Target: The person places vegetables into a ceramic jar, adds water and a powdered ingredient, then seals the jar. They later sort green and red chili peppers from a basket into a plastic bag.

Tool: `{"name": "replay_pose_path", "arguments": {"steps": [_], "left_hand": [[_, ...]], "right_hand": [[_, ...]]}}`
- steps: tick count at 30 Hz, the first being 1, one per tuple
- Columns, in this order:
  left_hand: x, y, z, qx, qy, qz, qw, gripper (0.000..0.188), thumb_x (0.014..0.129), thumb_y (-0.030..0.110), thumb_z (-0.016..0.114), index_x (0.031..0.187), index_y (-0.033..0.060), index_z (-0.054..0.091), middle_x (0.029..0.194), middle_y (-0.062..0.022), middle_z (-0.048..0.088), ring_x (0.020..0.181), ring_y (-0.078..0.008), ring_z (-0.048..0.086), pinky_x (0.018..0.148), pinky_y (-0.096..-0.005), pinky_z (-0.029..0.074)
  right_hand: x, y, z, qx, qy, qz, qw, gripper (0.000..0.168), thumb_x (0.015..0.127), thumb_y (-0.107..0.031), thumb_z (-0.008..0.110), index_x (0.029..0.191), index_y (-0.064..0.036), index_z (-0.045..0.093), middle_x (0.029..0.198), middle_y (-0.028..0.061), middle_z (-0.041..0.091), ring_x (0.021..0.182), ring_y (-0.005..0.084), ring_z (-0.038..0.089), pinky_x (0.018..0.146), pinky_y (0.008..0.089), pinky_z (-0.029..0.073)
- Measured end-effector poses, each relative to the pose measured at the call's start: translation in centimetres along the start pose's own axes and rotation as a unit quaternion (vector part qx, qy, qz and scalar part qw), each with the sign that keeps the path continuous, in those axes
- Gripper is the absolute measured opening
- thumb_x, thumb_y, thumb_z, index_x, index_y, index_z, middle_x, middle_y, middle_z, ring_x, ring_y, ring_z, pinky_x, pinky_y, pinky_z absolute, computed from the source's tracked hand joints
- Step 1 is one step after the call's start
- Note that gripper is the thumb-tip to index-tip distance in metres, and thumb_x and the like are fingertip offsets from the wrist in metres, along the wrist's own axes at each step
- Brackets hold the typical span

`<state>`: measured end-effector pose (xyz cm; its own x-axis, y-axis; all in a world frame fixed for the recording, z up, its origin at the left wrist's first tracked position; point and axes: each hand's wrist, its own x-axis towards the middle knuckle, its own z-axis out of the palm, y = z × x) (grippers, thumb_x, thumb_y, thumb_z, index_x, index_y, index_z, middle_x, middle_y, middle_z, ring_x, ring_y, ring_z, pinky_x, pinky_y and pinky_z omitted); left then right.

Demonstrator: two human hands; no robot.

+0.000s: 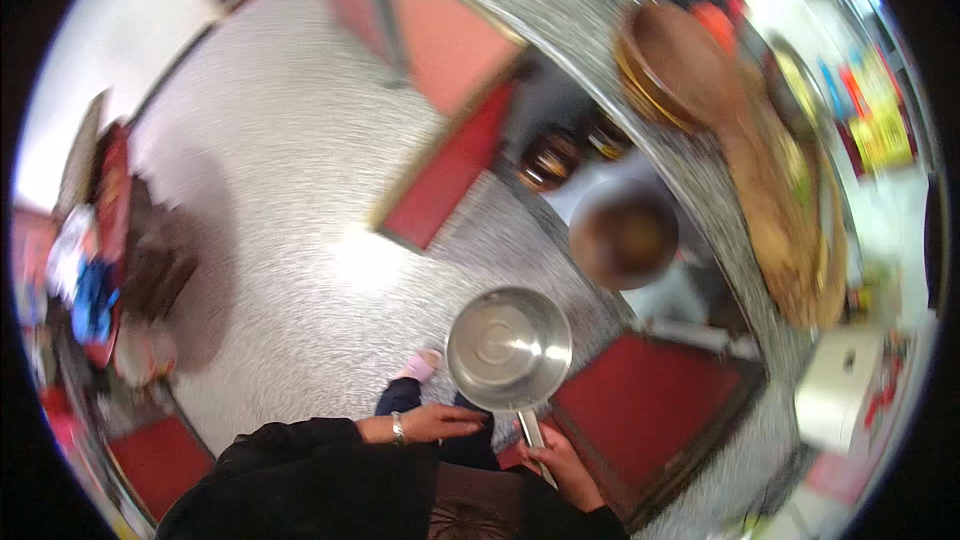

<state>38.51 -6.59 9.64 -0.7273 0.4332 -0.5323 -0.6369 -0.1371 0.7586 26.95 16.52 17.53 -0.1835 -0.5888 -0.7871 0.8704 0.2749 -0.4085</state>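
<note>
My right hand [555, 457] is closed around the handle of a shiny metal saucepan [508, 349], held low in front of my body. The pan's bowl faces up, and nothing can be made out inside it. Beside the pan, to its lower left, is my left hand [450, 421], with a metal band at its wrist. Its fingers are extended and slightly blurred, it holds nothing, and it does not grip the pan.
An open red cabinet door [450, 172] juts out below the grey counter [697, 157]. Dark pots [551, 157] stand in the cabinet. On the counter are a brown bowl [675, 60] and a wooden board [780, 240]. A loaded red piece of furniture [112, 187] stands at the left.
</note>
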Motion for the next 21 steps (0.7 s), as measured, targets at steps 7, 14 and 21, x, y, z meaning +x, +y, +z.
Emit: {"name": "replay_pose_path", "arguments": {"steps": [7, 14, 21], "left_hand": [[-12.6, 2.6, -0.1, -0.242, 0.235, 0.137, 0.931, 0.056, 0.090, 0.043, 0.051, 0.135, 0.0106, 0.041, 0.129, -0.0037, 0.049, 0.107, -0.0150, 0.050, 0.088, -0.0294, 0.042], [-27.4, -0.9, 0.4, -0.446, 0.435, 0.324, 0.712, 0.056, 0.090, 0.052, 0.043, 0.122, 0.0067, 0.050, 0.115, -0.0068, 0.056, 0.104, -0.0178, 0.052, 0.091, -0.0367, 0.040], [-45.2, -9.8, 2.3, -0.541, 0.530, 0.455, 0.469, 0.034, 0.092, 0.036, 0.045, 0.109, 0.0077, 0.054, 0.106, -0.0086, 0.055, 0.098, -0.0223, 0.052, 0.088, -0.0431, 0.039]], "right_hand": [[5.1, -6.2, 15.1, -0.211, -0.227, -0.005, 0.951, 0.047, 0.079, -0.010, 0.059, 0.121, 0.002, 0.042, 0.076, 0.0044, 0.053, 0.057, 0.0113, 0.051, 0.054, 0.0244, 0.043], [8.7, -2.4, 35.0, -0.406, -0.433, 0.062, 0.802, 0.043, 0.081, -0.013, 0.059, 0.117, 0.002, 0.042, 0.079, 0.0057, 0.053, 0.057, 0.0122, 0.052, 0.054, 0.0252, 0.045], [9.7, 12.2, 56.5, -0.528, -0.569, 0.152, 0.611, 0.040, 0.081, -0.025, 0.061, 0.109, -0.001, 0.045, 0.075, 0.0026, 0.053, 0.059, 0.0104, 0.053, 0.055, 0.0239, 0.046]]}}
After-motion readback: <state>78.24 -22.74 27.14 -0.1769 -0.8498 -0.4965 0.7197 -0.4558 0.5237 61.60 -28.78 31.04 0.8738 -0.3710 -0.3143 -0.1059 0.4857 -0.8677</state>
